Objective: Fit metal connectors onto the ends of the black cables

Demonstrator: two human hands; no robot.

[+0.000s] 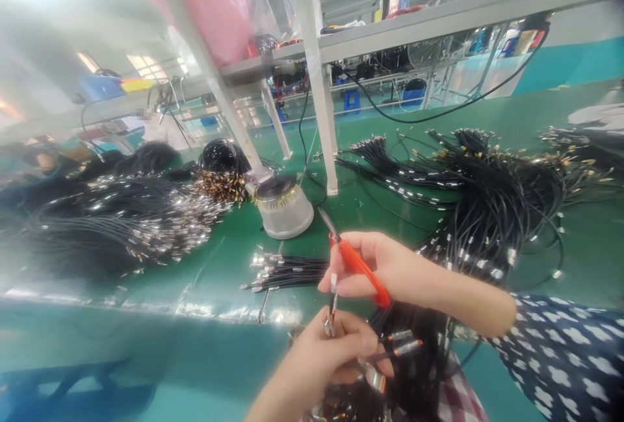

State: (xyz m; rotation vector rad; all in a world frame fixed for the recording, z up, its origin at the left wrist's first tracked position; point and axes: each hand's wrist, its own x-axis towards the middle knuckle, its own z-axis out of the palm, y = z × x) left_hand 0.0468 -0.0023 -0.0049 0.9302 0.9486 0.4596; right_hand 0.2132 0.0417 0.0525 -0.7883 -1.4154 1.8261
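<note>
My right hand (390, 269) is closed around red-handled scissors (359, 264), whose metal blades point up and to the left. The same hand's fingertips also touch a metal-ended piece (333, 285) that stands upright over my other hand. Below it, my left hand (336, 347) grips black cables with silver metal ends; several of these ends (407, 346) stick out to the right of its fingers. More black cables (414, 380) hang in a dark bunch beneath both hands. Just behind, a small bundle of cables (287, 272) lies on the green bench, its silver ends facing left.
A big heap of black cables (492, 207) lies at the right, another (121, 220) at the left. A grey round-based device (285, 211) stands mid-bench beside a white shelf post (314, 84). A pink bag (209, 6) hangs over the shelf. A blue stool (82, 389) is at lower left.
</note>
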